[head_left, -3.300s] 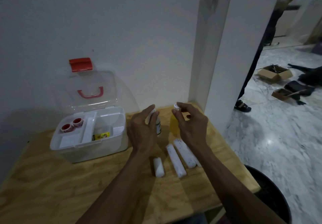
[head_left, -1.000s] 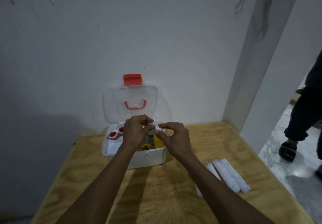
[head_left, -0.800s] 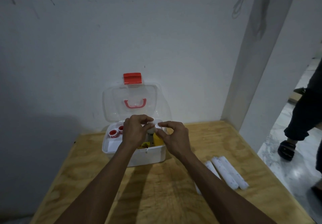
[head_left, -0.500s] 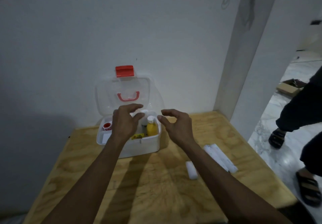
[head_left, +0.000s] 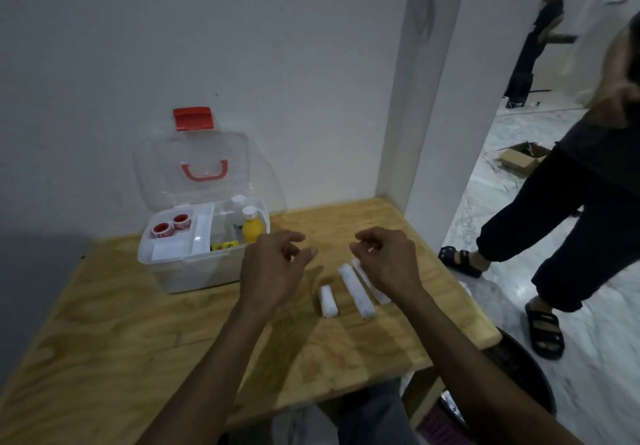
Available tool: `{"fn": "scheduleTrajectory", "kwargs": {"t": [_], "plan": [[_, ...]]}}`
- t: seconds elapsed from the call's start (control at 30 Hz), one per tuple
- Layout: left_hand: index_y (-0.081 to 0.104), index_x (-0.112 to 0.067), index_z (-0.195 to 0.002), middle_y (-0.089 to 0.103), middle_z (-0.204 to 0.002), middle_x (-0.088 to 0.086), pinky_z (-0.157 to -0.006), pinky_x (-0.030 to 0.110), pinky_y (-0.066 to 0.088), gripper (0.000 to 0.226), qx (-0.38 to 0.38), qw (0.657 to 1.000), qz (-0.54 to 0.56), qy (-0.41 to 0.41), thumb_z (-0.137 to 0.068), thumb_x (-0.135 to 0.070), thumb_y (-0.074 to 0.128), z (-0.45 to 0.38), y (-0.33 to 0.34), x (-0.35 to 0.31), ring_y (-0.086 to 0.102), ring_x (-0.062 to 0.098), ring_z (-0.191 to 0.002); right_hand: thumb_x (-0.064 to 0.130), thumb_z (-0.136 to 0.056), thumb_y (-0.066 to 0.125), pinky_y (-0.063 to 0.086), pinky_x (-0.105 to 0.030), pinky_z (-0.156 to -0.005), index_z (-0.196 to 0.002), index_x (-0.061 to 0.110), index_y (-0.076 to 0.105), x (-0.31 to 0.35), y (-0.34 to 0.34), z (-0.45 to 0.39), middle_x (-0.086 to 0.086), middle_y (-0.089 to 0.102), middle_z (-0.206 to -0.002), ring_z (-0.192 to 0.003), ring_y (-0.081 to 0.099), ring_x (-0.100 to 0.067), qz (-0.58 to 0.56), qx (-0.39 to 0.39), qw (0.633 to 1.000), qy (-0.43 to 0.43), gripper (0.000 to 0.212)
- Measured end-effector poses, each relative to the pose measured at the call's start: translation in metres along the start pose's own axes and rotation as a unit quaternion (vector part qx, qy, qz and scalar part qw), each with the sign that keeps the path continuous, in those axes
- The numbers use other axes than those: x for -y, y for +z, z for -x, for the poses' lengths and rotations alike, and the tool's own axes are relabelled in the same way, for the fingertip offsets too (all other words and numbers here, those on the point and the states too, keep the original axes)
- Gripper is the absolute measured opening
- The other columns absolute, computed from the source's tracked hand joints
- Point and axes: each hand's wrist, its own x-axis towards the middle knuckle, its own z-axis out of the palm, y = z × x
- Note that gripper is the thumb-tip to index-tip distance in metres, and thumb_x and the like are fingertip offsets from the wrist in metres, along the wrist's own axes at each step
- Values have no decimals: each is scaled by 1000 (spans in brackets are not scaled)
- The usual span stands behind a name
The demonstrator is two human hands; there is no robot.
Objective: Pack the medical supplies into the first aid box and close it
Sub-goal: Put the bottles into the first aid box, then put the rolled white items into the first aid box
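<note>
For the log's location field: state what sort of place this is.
Probably a room in a home rather than a clinic: a bare plywood table pushed against a plain white wall, a marble floor beyond, and an open cardboard box lying on it.

White box, clear lid, red latch, red handle. Yellow bottle, white cap. Red-and-white tape rolls. White speckled rolls. Pale wood-grain bench.

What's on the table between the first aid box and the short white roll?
In the head view, the left hand hovers over that stretch between the first aid box and the short white roll. The wooden table shows nothing else there.
</note>
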Motion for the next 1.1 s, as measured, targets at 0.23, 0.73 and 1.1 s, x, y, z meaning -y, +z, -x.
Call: {"fn": "scheduleTrajectory", "kwargs": {"t": [0.23, 0.73, 1.1], "plan": [[73, -27, -106, 75, -86, -5, -71, 28, 54, 41, 90, 987, -97, -90, -77, -55, 71, 35, 32, 10, 70, 13, -83, 56, -86, 54, 45, -38, -82, -86, 29, 71, -27, 23, 36, 12, 68, -93, -94, 60, -20, 187, 19, 982, 11, 32], [73, -33, -87, 74, -85, -6, -70, 30, 54, 16, 143, 974, -125, -127, -76, -44, 67, 31, 46, 5, 69, 16, -83, 57, -92, 48, 32, -39, -84, -92, 30, 72, -29, 33, 43, 15, 57, -123, -98, 54, -23, 207, 7, 978, -15, 36], [77, -31, -89, 75, -76, -5, -68, 38, 61, 19, 90, 984, -15, -154, -71, -35, 78, 26, 18, 10, 71, 11, -67, 68, -82, 54, 48, -38, -86, -70, 31, 72, 1, 31, 39, 13, 68, -75, -75, 63, -5, 23, -42, 998, 40, 43]]}}
